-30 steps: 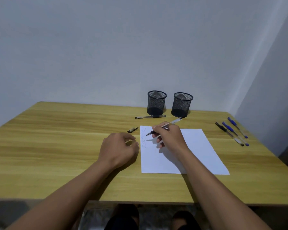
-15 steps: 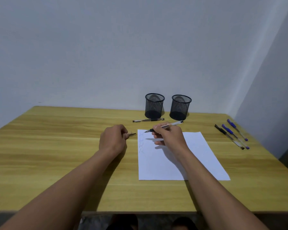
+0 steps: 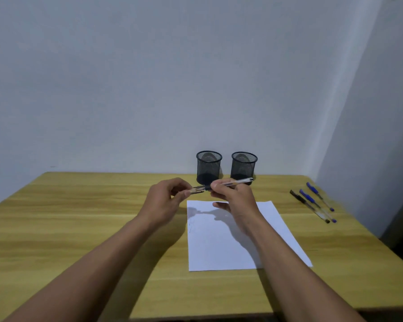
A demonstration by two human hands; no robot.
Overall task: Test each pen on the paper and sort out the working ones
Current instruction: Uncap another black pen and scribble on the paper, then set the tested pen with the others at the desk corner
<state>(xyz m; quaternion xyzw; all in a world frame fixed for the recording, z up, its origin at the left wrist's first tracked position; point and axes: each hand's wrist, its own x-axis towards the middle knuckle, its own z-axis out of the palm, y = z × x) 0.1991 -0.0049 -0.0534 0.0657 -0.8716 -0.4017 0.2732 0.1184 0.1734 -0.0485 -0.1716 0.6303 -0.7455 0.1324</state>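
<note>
White pen (image 3: pixel 239 181) sits pinched in the right grip (image 3: pixel 236 196). The left grip (image 3: pixel 165 198) pinches a cap (image 3: pixel 197 189) at its tip.

Two mesh cups (image 3: pixel 208 168), one paper sheet (image 3: pixel 230 247), four pens (image 3: pixel 308 202).

Person visible as two arms only. Left grip (image 3: pixel 165 202): bare hand, thumbnail showing. Right grip (image 3: pixel 236 198): bare hand, knuckles faintly ridged. Left forearm (image 3: pixel 102 263), right forearm (image 3: pixel 289 263): bare from wrist to near frame edge, smooth, slender at wrist, broader nearer camera. Upper arms cut off by frame.
</note>
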